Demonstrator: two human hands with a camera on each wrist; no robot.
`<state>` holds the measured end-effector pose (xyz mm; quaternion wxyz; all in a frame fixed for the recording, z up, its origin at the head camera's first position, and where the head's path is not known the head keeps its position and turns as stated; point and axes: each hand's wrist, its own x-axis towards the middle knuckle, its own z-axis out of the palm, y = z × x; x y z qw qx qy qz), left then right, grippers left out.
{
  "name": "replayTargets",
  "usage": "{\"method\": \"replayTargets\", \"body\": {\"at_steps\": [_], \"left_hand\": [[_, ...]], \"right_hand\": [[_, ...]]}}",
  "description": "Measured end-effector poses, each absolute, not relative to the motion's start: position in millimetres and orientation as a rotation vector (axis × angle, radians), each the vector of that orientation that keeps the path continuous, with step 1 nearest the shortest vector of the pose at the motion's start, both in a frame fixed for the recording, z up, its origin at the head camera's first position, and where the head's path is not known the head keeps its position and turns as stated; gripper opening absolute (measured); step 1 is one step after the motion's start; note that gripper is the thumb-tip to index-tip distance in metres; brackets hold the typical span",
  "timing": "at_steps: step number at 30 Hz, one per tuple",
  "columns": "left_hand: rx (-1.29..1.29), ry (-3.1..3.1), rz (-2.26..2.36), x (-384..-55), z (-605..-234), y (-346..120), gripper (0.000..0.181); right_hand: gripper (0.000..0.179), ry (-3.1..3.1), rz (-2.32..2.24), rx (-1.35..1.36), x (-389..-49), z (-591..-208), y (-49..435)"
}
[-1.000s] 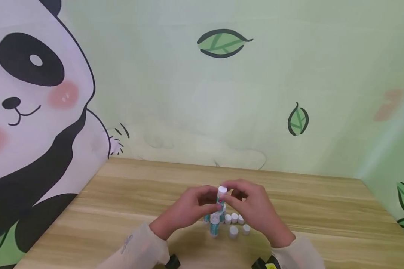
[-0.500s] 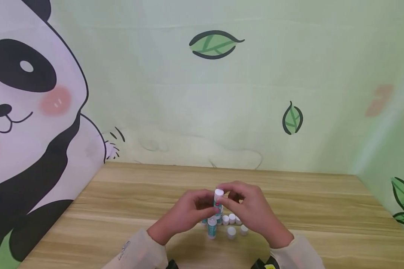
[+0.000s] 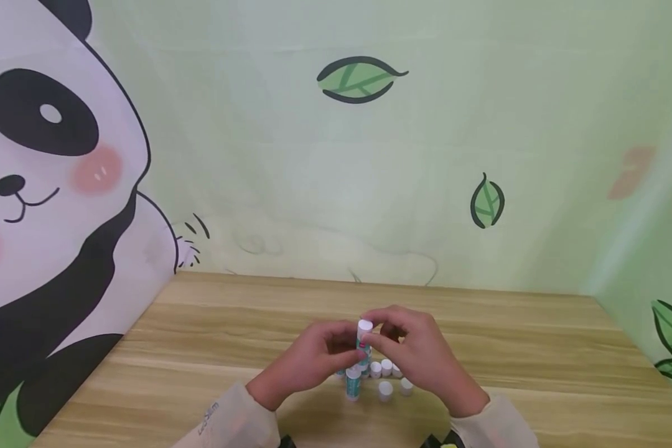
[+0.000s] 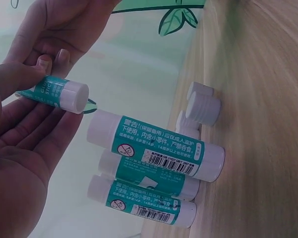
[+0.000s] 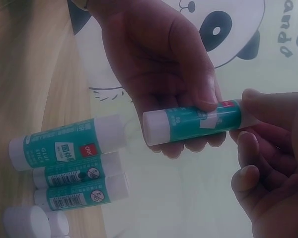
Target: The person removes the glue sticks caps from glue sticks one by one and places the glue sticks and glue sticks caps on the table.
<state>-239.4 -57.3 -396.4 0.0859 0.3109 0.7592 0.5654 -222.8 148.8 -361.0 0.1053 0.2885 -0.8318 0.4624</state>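
Note:
Both hands hold one glue stick (image 3: 364,343) upright above the table, teal-labelled with white ends. My left hand (image 3: 313,350) grips its body between thumb and fingers. The thumb and fingers of my right hand (image 3: 420,342) pinch its white top end. In the right wrist view the held glue stick (image 5: 193,123) shows a red logo near that end. Below the hands, a capless-looking glue stick (image 3: 353,387) stands at the front of a small group. The left wrist view shows three of these, the nearest glue stick (image 4: 159,151) with a barcode and warning text.
Several small white caps sit on the wooden table (image 3: 229,323) right of the standing glue sticks, one cap (image 3: 385,391) nearer the front. Behind the table is a green wall (image 3: 280,162) printed with a panda and leaves.
The head view has shifted slightly, moving the scene a little left and down. Both hands keep nearly the same hold on the glue stick, and the standing ones and caps stay put.

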Motion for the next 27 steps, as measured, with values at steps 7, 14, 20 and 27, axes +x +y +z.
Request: {"method": "replayTargets", "body": {"at_steps": [7, 14, 20, 27], "left_hand": [[0.920, 2.245, 1.675, -240.0, -396.0, -56.4, 0.029], [0.912, 2.230, 1.662, -241.3, -395.5, -55.5, 0.029], [0.931, 2.207, 1.664, -241.7, -396.0, -55.0, 0.031], [0.924, 2.235, 1.663, -245.2, -398.2, -57.9, 0.030]], "right_hand": [[0.027, -2.466, 1.352, 0.828, -222.4, -358.6, 150.6], [0.026, -2.460, 1.358, 0.823, -222.9, -356.1, 152.7], [0.024, -2.442, 1.348, 0.817, -223.4, -354.3, 154.1], [0.022, -2.408, 1.318, 0.804, -225.7, -351.8, 157.9]]}}
